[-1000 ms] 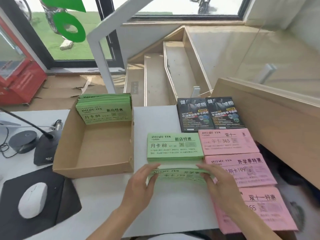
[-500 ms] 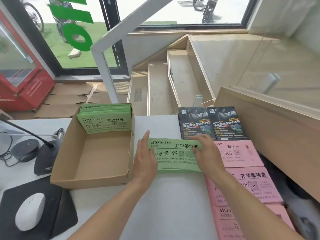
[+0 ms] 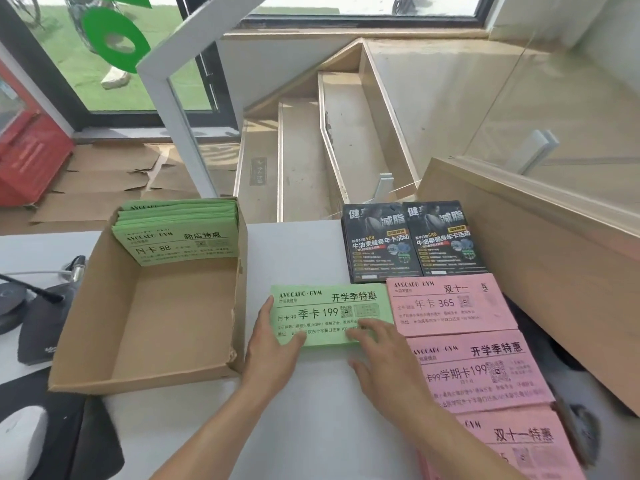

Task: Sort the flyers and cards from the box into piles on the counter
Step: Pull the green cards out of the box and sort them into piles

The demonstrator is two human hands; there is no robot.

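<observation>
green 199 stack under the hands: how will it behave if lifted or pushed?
The green flyer stack looks like thin loose sheets, so it would probably sag if lifted by one edge. Pushed, the top sheets may slide and fan out on the smooth counter. Left hand and right hand rest flat on it.

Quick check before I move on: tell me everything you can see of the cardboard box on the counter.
The cardboard box is a shallow, open-topped brown tray of plain corrugated board, sitting flat on the white counter, left of the piles. Its near right corner looks torn and frayed. Most of its floor is bare; a stack of green flyers leans against the far wall, the front one reading "月卡 88". The left hand lies close beside its right wall; contact cannot be told. A black mouse pad lies at its near left corner.
</observation>
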